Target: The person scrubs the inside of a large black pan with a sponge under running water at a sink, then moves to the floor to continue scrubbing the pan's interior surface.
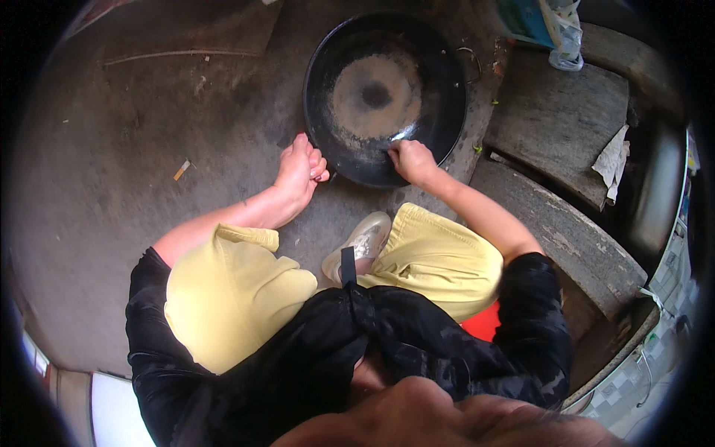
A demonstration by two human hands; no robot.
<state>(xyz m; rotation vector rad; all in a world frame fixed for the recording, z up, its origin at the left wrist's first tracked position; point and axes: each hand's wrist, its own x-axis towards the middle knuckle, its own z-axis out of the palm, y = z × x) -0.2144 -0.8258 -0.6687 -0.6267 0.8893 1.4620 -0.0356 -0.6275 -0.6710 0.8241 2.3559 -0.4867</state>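
Note:
A large black wok (441, 112) sits on the dark floor in front of me. Brown residue (349, 95) forms a ring around the dark centre of its inside. My left hand (303, 165) is curled tightly at the wok's near left rim, apparently around a side handle that the fingers mostly hide. Over the near inner wall of the wok is my right hand (413, 160), with its fingertips drawn together at the surface. Whether something small lies under those fingertips is hidden. On the far right side, a metal loop handle (475, 64) sticks out from the rim.
A cigarette butt (181, 170) lies on the floor to the left. Worn slabs (558, 112) border the right side, with a crumpled cloth or paper (613, 162) on one. Plastic bags (567, 39) hang at the upper right. My shoe (363, 240) is close below the wok.

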